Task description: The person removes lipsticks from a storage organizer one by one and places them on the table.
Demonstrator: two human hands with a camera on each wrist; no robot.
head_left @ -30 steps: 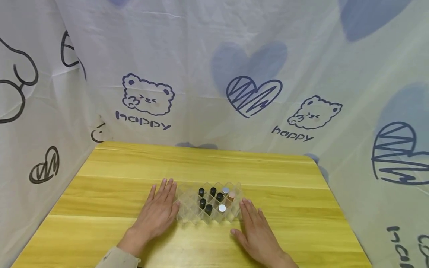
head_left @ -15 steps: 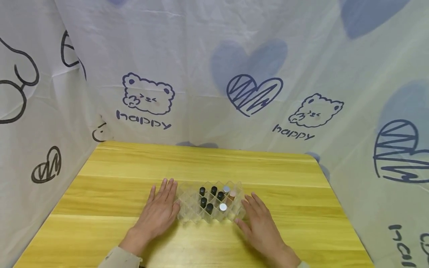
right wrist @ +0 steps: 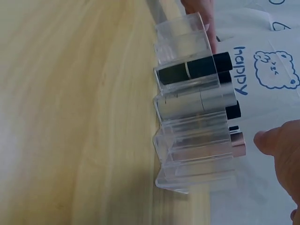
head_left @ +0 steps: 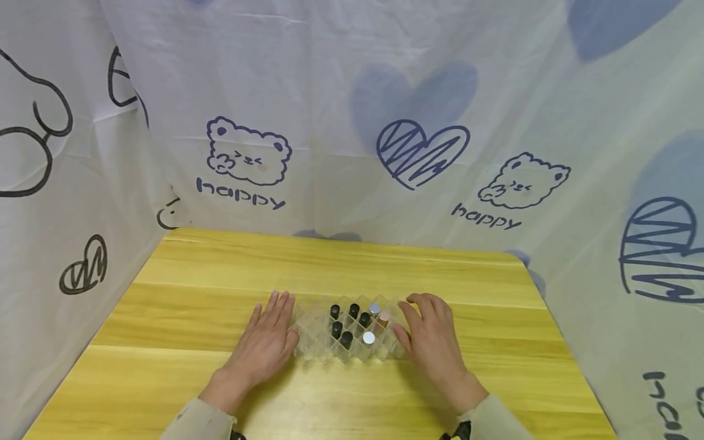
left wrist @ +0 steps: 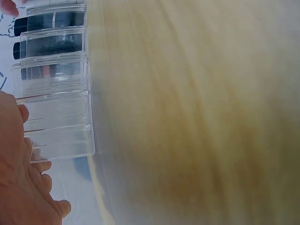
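Observation:
A clear lipstick organizer [head_left: 309, 342] with diamond-shaped compartments stands on the table. Several black-capped lipsticks [head_left: 346, 340], two silver ones, among them a silver-topped lipstick [head_left: 368, 338], and one rose-gold lipstick [head_left: 383, 319] stand upright in its middle and right compartments. My left hand [head_left: 258, 348] lies along the organizer's left end, its fingers straight; the left wrist view shows it beside the clear end wall [left wrist: 61, 143]. Over the right end is my right hand [head_left: 434, 342], thumb and forefinger apart with nothing between them. In the right wrist view, its thumb [right wrist: 268, 142] is near the rose-gold cap [right wrist: 238, 144].
The organizer's left compartments hold no lipsticks. The wood-grain table [head_left: 220, 263] extends around it on all sides. A white cloth [head_left: 330, 91] printed with hearts and bears hangs behind the table and along both sides.
My right hand has lifted from lying along the organizer's right end to over its corner, its fingers now bent. The left hand stays in place. The view has shifted slightly.

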